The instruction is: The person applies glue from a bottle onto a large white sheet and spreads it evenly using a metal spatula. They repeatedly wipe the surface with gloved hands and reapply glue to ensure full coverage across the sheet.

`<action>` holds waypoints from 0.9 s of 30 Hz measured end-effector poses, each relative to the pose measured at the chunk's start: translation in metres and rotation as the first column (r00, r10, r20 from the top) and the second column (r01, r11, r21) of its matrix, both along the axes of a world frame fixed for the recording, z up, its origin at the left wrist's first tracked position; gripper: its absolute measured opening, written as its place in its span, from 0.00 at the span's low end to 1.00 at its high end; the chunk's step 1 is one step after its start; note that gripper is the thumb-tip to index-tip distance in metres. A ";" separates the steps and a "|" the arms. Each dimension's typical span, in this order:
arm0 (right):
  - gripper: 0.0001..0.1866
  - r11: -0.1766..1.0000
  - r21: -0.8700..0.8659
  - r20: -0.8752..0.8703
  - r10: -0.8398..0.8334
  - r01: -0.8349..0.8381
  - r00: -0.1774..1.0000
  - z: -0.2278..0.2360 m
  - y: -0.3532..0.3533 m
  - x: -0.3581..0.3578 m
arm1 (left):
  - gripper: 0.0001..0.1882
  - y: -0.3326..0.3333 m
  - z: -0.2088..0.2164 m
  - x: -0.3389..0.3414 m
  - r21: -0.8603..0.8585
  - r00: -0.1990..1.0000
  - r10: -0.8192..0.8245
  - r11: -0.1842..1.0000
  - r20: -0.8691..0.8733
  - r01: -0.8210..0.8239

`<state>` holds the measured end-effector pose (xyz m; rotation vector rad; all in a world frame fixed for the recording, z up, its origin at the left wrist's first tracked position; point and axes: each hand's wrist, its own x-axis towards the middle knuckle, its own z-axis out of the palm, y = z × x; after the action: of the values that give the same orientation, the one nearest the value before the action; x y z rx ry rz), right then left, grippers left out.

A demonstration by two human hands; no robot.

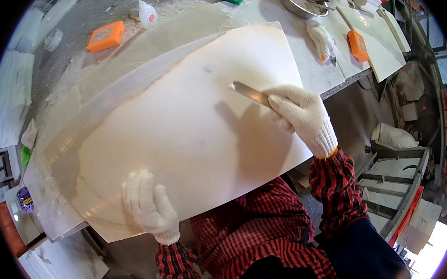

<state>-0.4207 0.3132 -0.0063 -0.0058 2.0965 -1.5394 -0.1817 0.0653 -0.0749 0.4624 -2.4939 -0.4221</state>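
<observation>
The item under examination is a large, four-sided, cream-white polished slab with a stone-like look (175, 122). It lies face up on the dusty grey worktable (76, 67), its near edge projecting past the table toward the person. The middle of the face is pale and even in tone, with a few faint grey spots. Along the far and left sides runs a translucent grey band, bordered by an irregular, thin brownish line. The grey area on the left carries bright reflections, indicating a glossy surface. A shadow falls across the right part.

The right hand, in a white knitted glove (303, 114), is closed around a flat, narrow, silver metal blade (251, 93), holding it over the slab; whether the tip makes contact cannot be determined. The left hand, in a matching white glove (150, 204), is open, fingers extended, resting upon the slab near its near-left corner and gripping nothing.
</observation>
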 end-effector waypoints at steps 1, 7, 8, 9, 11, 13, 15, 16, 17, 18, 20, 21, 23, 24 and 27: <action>0.14 1.000 -0.013 -0.031 0.007 -0.007 0.999 0.001 -0.007 -0.006 | 0.19 0.000 0.001 0.000 0.012 1.000 0.000 1.000 0.011 0.000; 0.12 0.996 0.034 -0.269 0.091 -0.085 0.959 -0.010 -0.032 -0.022 | 0.20 -0.001 0.002 0.001 0.048 1.000 -0.002 0.999 0.019 0.001; 0.12 0.994 0.057 -0.315 0.103 -0.090 0.944 -0.015 -0.035 -0.023 | 0.20 -0.001 0.002 0.001 0.041 1.000 -0.007 0.999 0.017 0.006; 0.12 0.992 0.081 -0.360 0.116 -0.093 0.926 -0.018 -0.037 -0.023 | 0.20 -0.001 0.002 0.001 0.034 1.000 -0.012 0.999 0.016 0.011; 0.12 0.982 0.167 -0.534 0.169 -0.092 0.829 -0.023 -0.039 -0.023 | 0.20 -0.002 0.002 0.001 0.030 1.000 -0.016 0.999 0.022 0.015; 0.13 0.963 0.264 -0.696 0.234 -0.062 0.679 -0.029 -0.039 -0.023 | 0.20 -0.002 0.004 0.001 0.037 0.999 -0.016 0.999 0.037 0.015; 0.13 0.935 0.355 -0.825 0.314 -0.001 0.469 -0.034 -0.037 -0.027 | 0.20 -0.002 0.005 0.001 0.048 0.999 -0.010 0.999 0.041 0.008; 0.14 0.932 0.364 -0.824 0.318 0.008 0.469 -0.035 -0.035 -0.027 | 0.19 -0.002 0.005 0.001 0.054 0.999 -0.007 0.999 0.043 0.005; 0.14 0.928 0.372 -0.824 0.321 0.019 0.467 -0.035 -0.033 -0.028 | 0.19 -0.002 0.006 0.001 0.050 0.999 -0.011 0.999 0.045 0.008; 0.14 0.925 0.380 -0.824 0.324 0.029 0.464 -0.035 -0.030 -0.028 | 0.19 -0.003 0.007 0.001 0.046 0.999 -0.014 0.999 0.047 0.012; 0.15 0.938 0.346 -0.745 0.264 0.016 0.613 -0.034 -0.026 -0.026 | 0.19 -0.004 0.010 0.000 0.050 0.998 -0.024 0.999 0.055 0.022; 0.16 0.945 0.327 -0.696 0.232 0.012 0.680 -0.034 -0.023 -0.026 | 0.19 -0.004 0.012 -0.001 0.058 0.998 -0.031 0.998 0.061 0.028; 0.17 0.946 0.321 -0.635 0.256 -0.053 0.729 -0.038 -0.014 -0.028 | 0.19 -0.005 0.016 -0.004 0.096 0.998 -0.028 0.995 0.051 0.023; 0.18 0.945 0.315 -0.603 0.269 -0.086 0.751 -0.039 -0.011 -0.028 | 0.18 -0.004 0.018 -0.007 0.127 0.999 -0.018 0.992 0.036 0.013; 0.18 0.908 0.399 -0.552 0.348 -0.127 0.758 -0.032 -0.009 -0.029 | 0.18 -0.005 0.019 -0.004 0.168 0.997 -0.019 0.986 0.076 0.006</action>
<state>-0.4498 0.3038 -0.0380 -0.7252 2.7084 -1.0770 -0.1861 0.0602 -0.0560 0.5396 -2.5482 -0.6341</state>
